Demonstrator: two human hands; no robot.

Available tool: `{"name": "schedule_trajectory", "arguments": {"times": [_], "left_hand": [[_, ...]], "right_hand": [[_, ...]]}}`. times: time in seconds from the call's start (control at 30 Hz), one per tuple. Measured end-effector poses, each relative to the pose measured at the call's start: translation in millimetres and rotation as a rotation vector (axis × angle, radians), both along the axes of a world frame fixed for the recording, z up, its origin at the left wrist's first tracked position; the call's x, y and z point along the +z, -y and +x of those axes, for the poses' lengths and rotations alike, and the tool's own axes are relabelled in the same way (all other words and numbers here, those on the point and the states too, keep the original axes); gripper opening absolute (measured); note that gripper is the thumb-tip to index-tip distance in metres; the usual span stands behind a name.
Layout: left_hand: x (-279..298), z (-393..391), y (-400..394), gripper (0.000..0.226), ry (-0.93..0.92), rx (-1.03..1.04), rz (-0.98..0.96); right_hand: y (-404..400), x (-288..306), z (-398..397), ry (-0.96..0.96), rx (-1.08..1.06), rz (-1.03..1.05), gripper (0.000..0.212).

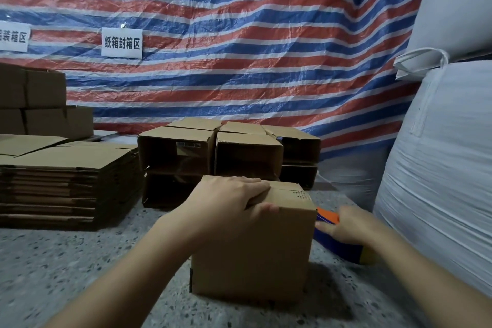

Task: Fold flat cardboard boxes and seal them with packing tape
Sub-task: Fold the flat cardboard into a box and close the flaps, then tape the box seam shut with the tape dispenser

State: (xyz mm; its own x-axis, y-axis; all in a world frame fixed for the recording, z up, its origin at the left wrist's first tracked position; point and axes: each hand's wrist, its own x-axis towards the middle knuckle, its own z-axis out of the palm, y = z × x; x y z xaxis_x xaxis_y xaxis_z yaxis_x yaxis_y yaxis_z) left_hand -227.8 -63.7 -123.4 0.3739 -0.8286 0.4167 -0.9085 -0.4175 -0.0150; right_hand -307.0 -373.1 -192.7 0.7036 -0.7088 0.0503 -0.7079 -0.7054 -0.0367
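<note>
A folded brown cardboard box (255, 253) stands on the speckled floor in front of me. My left hand (229, 202) presses down on its top near edge, fingers over the closed flaps and thumb on the front face. My right hand (348, 226) is at the box's right side, gripping a blue and orange tape dispenser (332, 237) that touches the box's right wall. A roll of brownish tape shows at the dispenser's lower end.
A stack of flat cardboard blanks (66, 181) lies at the left. Several folded open boxes (213, 157) are piled behind the box. Big white sacks (439, 168) crowd the right side. A striped tarp (239, 34) hangs behind.
</note>
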Motion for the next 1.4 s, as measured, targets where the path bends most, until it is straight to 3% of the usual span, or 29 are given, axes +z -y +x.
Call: {"name": "schedule_trajectory", "arguments": {"times": [0.13, 0.4, 0.6, 0.67, 0.73, 0.83, 1.0, 1.07, 1.17, 1.27, 1.33, 1.4], "left_hand": [[2, 0, 1, 0.064, 0.002, 0.019, 0.033], [1, 7, 1, 0.063, -0.005, -0.006, 0.046], [-5, 6, 2, 0.062, 0.037, -0.015, 0.002], [-5, 6, 1, 0.063, 0.043, -0.02, -0.019], [-5, 5, 1, 0.064, 0.051, -0.024, -0.032], [-4, 5, -1, 0.064, 0.068, -0.029, -0.05], [-1, 1, -5, 0.065, 0.047, -0.014, -0.053], [2, -1, -8, 0.063, -0.064, -0.015, -0.052], [8, 4, -11, 0.047, -0.527, -0.057, -0.189], [20, 16, -9, 0.034, -0.936, -0.036, -0.553], [33, 21, -8, 0.044, -1.245, 0.025, -0.811], [44, 26, -9, 0.056, -1.41, 0.011, -0.909]], "right_hand": [[10, -28, 4, 0.038, -0.007, -0.068, 0.062], [7, -22, 1, 0.168, 0.0, -0.023, 0.048], [-27, 84, -20, 0.78, 0.12, 0.417, 0.053], [-45, 124, -29, 0.888, 0.236, 0.604, 0.062], [-59, 156, -33, 0.877, 0.402, 0.787, 0.065], [-76, 186, -27, 0.807, 0.564, 1.016, 0.05], [-96, 198, 0, 0.544, 0.555, 1.007, 0.045], [-98, 193, 8, 0.476, 0.496, 0.962, 0.056], [-95, 187, 16, 0.438, 0.434, 0.946, 0.064], [-89, 185, 16, 0.464, 0.441, 0.92, 0.063], [-90, 187, 17, 0.455, 0.467, 0.89, 0.068], [-96, 190, 19, 0.413, 0.49, 0.856, 0.072]]}}
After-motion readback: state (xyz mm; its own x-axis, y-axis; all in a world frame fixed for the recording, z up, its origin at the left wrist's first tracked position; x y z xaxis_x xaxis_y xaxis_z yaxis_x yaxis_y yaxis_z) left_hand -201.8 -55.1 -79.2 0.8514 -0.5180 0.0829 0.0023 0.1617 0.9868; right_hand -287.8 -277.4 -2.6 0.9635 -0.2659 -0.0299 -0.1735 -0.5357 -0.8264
